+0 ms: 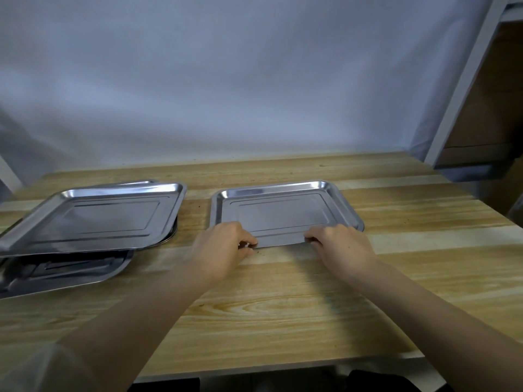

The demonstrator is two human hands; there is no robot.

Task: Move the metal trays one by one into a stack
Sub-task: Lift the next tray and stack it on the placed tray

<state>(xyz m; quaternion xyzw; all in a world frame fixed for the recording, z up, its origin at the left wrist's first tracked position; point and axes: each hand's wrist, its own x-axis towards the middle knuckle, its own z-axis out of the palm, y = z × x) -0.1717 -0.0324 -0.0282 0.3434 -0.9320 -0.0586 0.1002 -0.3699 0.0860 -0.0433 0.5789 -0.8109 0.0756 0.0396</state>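
Observation:
A single shiny metal tray (285, 190) lies flat on the wooden table, right of centre. My left hand (223, 247) pinches its near left corner, and my right hand (339, 244) pinches its near right corner. Both hands cover the near rim's ends. At the left sits an untidy pile of metal trays (93, 219): the top one is tilted and rests askew over a lower tray (70, 274) that sticks out toward the near side. Another rim peeks out behind the top one.
The wooden table (283, 306) has bare surface in front of the trays and at the right. A white cloth backdrop (226, 80) hangs behind. A shelf frame (464, 89) with brown boxes stands at the far right.

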